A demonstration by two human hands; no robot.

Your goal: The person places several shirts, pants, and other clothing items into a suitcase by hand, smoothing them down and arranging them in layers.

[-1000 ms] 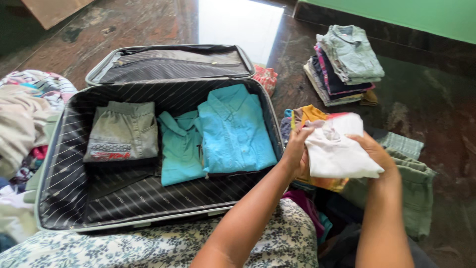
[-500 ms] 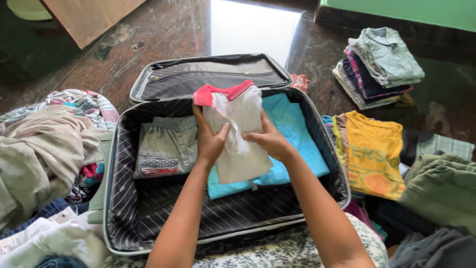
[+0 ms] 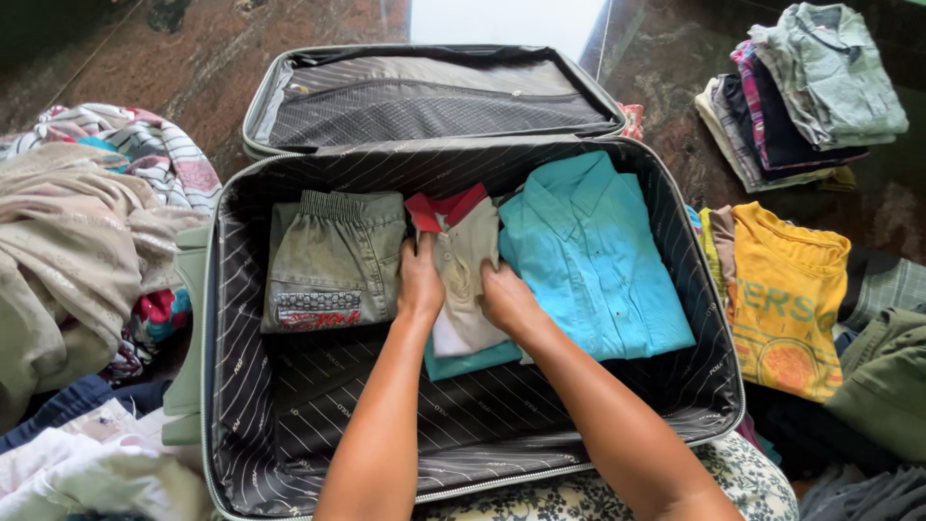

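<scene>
White shirt (image 3: pixel 465 280) now down in suitcase (image 3: pixel 289 405).

A home, most likely a living room or bedroom floor: polished dark stone floor (image 3: pixel 231 58) catching window light at 12 o'clock. Open striped-lined suitcase (image 3: pixel 463 405) lying flat at centre, folded clothes inside. Stack of folded shirts (image 3: pixel 801 87) at 2 o'clock, yellow T-shirt (image 3: pixel 786 299) at 3 o'clock, loose laundry heap (image 3: pixel 77 251) at 9 o'clock.
</scene>
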